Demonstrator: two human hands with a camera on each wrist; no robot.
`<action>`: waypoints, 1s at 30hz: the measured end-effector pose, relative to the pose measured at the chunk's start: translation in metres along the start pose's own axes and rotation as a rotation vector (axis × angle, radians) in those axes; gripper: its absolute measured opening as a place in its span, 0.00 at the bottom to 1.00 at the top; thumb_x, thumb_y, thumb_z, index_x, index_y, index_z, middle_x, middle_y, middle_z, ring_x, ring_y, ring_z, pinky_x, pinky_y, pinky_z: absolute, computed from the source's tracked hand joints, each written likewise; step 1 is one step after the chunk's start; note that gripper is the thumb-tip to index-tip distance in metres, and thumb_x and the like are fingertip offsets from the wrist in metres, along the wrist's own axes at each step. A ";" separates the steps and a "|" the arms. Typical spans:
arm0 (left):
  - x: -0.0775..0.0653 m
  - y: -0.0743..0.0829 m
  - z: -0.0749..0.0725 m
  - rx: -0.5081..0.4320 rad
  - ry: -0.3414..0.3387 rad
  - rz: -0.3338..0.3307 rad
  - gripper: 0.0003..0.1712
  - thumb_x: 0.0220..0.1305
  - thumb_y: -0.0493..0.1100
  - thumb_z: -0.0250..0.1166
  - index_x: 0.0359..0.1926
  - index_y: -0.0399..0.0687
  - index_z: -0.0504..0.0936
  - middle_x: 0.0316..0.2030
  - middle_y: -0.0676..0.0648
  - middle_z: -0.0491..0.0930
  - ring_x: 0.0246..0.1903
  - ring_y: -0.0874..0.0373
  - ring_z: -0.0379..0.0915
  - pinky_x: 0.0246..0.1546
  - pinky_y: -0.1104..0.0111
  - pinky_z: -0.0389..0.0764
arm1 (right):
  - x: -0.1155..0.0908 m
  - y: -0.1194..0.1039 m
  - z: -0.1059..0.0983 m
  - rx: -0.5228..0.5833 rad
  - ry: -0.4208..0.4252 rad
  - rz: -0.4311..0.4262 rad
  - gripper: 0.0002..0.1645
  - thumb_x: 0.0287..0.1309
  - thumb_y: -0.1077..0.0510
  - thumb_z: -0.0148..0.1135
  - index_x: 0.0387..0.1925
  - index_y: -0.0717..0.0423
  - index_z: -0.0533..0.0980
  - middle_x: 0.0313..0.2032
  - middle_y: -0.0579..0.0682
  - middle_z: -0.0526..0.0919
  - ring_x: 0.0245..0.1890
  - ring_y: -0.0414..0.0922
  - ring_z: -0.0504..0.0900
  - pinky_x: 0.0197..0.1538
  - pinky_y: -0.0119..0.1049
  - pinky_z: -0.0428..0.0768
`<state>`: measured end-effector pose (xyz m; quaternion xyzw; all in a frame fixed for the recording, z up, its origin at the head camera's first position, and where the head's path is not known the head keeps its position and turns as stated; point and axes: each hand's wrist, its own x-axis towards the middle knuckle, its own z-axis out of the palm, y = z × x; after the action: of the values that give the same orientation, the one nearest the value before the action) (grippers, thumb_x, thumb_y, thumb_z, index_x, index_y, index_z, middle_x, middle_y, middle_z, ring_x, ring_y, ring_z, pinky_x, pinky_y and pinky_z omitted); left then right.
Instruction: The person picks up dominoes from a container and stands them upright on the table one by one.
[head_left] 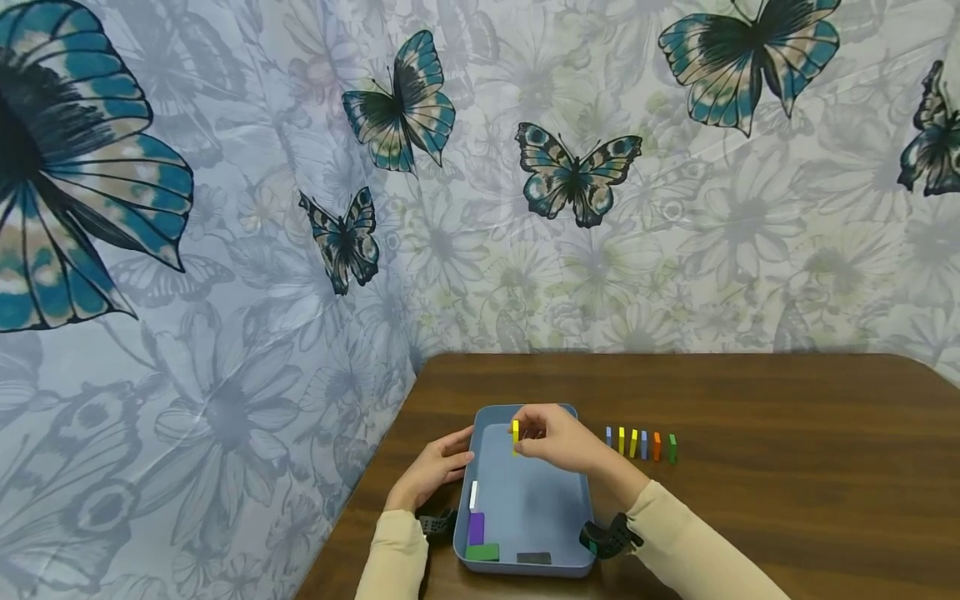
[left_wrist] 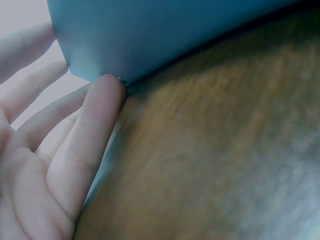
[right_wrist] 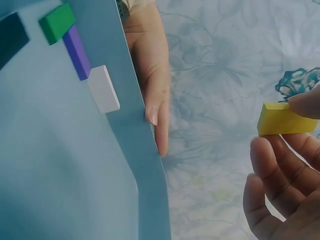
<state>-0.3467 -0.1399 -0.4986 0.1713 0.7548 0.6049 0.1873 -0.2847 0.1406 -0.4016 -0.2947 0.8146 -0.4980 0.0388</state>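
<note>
Over the far part of a blue tray, my right hand pinches a yellow domino block between thumb and fingers. My left hand rests against the tray's left side, fingers extended; in the left wrist view the thumb touches the tray's outer wall. Along the tray's left edge lie a white block and a purple block, with a green block at the near left corner. A dark grey block lies by the near edge.
Right of the tray, a row of several upright blocks stands on the brown table: blue, yellow, an orange block and, at its right end, a green block. Behind hangs a butterfly-patterned cloth.
</note>
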 end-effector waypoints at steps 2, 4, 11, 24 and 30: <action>0.000 0.000 -0.001 -0.006 0.007 0.003 0.37 0.74 0.46 0.60 0.78 0.48 0.57 0.72 0.32 0.63 0.67 0.40 0.68 0.65 0.52 0.75 | -0.008 0.000 -0.005 -0.010 0.005 -0.019 0.06 0.63 0.60 0.64 0.42 0.55 0.79 0.34 0.50 0.83 0.32 0.43 0.80 0.35 0.34 0.79; 0.000 0.001 -0.002 -0.011 0.011 0.010 0.37 0.74 0.46 0.60 0.78 0.47 0.57 0.71 0.31 0.63 0.67 0.39 0.68 0.65 0.51 0.75 | -0.016 0.001 -0.010 -0.014 0.015 -0.027 0.08 0.63 0.61 0.64 0.43 0.56 0.78 0.34 0.50 0.83 0.32 0.42 0.80 0.35 0.33 0.79; -0.001 -0.001 -0.001 -0.011 0.008 0.005 0.38 0.73 0.47 0.61 0.78 0.48 0.58 0.72 0.32 0.63 0.67 0.41 0.69 0.64 0.52 0.76 | -0.044 0.016 -0.025 -0.011 0.035 0.010 0.10 0.61 0.63 0.65 0.44 0.57 0.76 0.32 0.49 0.82 0.30 0.40 0.79 0.32 0.32 0.80; 0.003 0.000 -0.002 -0.013 0.009 0.005 0.37 0.73 0.46 0.61 0.78 0.49 0.59 0.72 0.32 0.64 0.66 0.42 0.70 0.64 0.52 0.75 | -0.075 0.039 -0.065 -0.002 0.096 0.022 0.10 0.60 0.65 0.66 0.42 0.64 0.74 0.32 0.55 0.82 0.31 0.47 0.82 0.34 0.32 0.80; 0.003 -0.001 -0.001 -0.015 0.002 0.006 0.37 0.73 0.46 0.60 0.78 0.48 0.59 0.71 0.32 0.64 0.66 0.42 0.70 0.64 0.52 0.76 | -0.087 0.053 -0.076 -0.033 0.095 0.061 0.12 0.61 0.64 0.66 0.43 0.65 0.74 0.32 0.53 0.82 0.32 0.45 0.81 0.35 0.32 0.81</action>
<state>-0.3502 -0.1399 -0.4999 0.1715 0.7500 0.6111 0.1860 -0.2637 0.2628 -0.4278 -0.2465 0.8321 -0.4967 0.0104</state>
